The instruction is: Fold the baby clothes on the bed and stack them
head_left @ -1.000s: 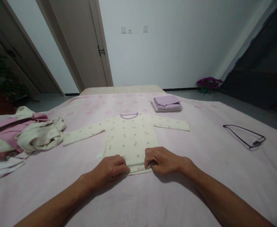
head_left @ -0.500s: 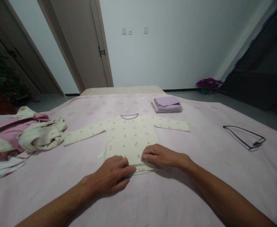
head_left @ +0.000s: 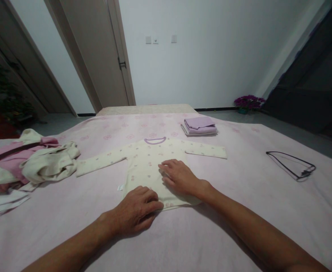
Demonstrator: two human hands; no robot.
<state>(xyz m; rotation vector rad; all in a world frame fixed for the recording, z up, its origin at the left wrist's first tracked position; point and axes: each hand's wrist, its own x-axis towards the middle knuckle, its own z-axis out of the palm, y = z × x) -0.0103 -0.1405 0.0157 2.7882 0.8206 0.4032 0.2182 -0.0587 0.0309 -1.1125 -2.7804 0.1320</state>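
Note:
A cream long-sleeved shirt (head_left: 143,166) with small printed motifs and a purple neckline lies spread flat, its neck facing away from me. My left hand (head_left: 139,207) is at the shirt's lower left corner, its fingers bent and closed on the hem. My right hand (head_left: 179,177) rests on the lower right of the shirt's body, palm down, with the fingers stretched out and slightly apart. A small white tag sticks out at the shirt's left side.
Rumpled clothes (head_left: 49,162) lie in a heap at the left, touching the left sleeve. Folded purple clothes (head_left: 200,126) are stacked beyond the right sleeve. Black-framed glasses (head_left: 292,164) lie at the right. Everything rests on a pink bedspread (head_left: 239,211).
My right hand has let go of the hem, moved up and left onto the shirt's body, and straightened its fingers. The hem now lies flatter. My left hand has hardly moved.

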